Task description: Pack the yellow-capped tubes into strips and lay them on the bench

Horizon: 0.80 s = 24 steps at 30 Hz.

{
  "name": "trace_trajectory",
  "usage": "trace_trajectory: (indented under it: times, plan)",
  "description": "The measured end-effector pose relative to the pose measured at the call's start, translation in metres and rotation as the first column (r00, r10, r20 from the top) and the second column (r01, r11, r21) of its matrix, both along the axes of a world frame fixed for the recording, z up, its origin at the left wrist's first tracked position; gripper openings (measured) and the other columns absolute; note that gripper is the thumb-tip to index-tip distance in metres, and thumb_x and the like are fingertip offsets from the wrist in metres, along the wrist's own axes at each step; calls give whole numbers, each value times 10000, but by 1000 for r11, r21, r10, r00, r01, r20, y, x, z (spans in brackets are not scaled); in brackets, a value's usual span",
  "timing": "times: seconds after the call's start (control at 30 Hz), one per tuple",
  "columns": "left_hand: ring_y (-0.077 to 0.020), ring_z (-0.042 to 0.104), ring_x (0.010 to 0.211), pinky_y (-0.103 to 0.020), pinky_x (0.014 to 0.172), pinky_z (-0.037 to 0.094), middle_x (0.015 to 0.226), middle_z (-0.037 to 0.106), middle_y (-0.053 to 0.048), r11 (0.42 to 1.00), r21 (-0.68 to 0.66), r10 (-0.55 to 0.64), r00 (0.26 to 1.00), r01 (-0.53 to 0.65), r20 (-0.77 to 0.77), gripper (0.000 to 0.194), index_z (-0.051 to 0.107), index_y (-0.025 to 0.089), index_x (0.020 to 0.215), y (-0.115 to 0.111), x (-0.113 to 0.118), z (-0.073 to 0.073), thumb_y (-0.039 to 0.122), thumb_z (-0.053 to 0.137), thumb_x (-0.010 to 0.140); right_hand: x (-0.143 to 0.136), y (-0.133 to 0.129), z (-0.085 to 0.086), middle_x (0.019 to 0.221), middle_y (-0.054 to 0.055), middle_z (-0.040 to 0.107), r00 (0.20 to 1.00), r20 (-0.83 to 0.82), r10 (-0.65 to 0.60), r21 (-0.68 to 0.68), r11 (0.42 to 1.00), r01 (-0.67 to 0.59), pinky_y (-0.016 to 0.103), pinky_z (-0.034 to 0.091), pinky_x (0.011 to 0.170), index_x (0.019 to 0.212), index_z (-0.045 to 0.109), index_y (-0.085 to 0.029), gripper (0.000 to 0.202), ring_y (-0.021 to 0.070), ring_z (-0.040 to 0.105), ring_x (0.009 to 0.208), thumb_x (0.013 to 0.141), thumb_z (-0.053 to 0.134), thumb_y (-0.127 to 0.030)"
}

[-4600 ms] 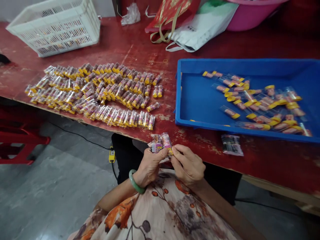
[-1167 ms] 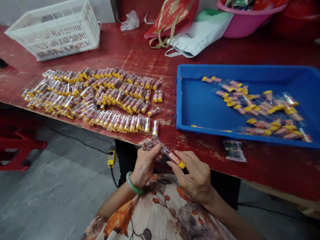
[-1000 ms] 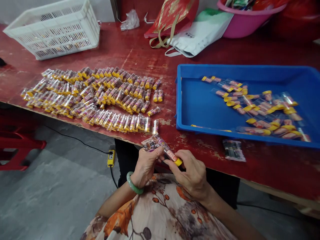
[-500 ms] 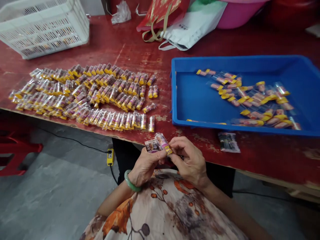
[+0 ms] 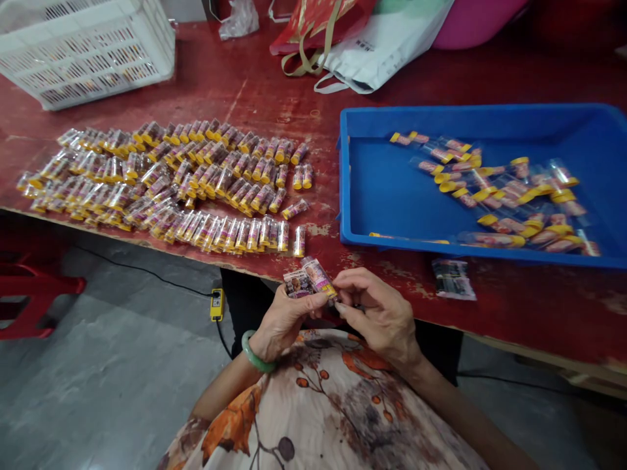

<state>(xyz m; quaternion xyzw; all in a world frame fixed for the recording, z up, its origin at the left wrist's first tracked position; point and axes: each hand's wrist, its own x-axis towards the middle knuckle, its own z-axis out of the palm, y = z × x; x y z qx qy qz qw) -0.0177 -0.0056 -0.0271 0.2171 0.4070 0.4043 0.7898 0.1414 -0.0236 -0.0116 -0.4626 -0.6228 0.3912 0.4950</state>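
At the lower centre of the frame, the left hand (image 5: 284, 320) pinches 1 small clear tube (image 5: 318, 277) under its thumb, together with some flat printed pieces (image 5: 296, 284) just beside it; a green bangle (image 5: 257, 354) circles that wrist. The right hand (image 5: 379, 313) curls close to the tube's yellow lower end, thumb and forefinger slightly parted; whether those 2 tips grip anything cannot be told. The tube looks light and smooth, probably thin plastic that dents under a hard squeeze and slips easily; the yellow end seems the firmest place to hold, with a loose pinch around the middle. The printed pieces look thin and bendy, best taken by an edge. Beyond, on the red table (image 5: 519, 294), a dark packet (image 5: 454, 279) lies at right, below a blue tray (image 5: 382, 179) holding loose tubes (image 5: 514, 225). Rows of labelled tubes (image 5: 235, 234) cover the left centre. Farther back, a white crate (image 5: 93, 68) occupies the upper left and a white bag (image 5: 385, 49) the upper centre.
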Motion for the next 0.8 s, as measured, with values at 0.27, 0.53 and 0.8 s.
trace_trajectory:
  times: [0.27, 0.53, 0.8]
  plan:
    - [-91, 475, 553, -243, 583, 368, 623, 575, -3, 995, 70, -71, 997, 69, 28, 181, 666, 111, 793, 0, -4, -2, 269, 744, 749, 13, 5, -5, 980, 57, 608, 939, -342, -34, -289, 955, -71, 253, 421, 528, 966, 677, -197, 163, 111, 531, 641, 810, 631, -199]
    - [-87, 463, 553, -246, 585, 353, 611, 568, -1, 992, 103, -77, 997, 77, -1, 199, 671, 112, 747, 0, -5, 0, 294, 750, 740, 9, 19, -2, 848, 45, 684, 901, -396, -175, -442, 897, -20, 231, 402, 475, 894, 706, -189, 167, 86, 519, 534, 745, 705, -264]
    - [-84, 478, 566, -229, 581, 369, 588, 568, 23, 992, 111, -45, 995, 55, -83, 241, 669, 127, 697, 2, -5, 4, 293, 830, 630, 3, 32, -6, 834, 47, 686, 942, -310, -127, -488, 872, -43, 213, 430, 457, 997, 692, -174, 322, 98, 556, 568, 727, 749, -341]
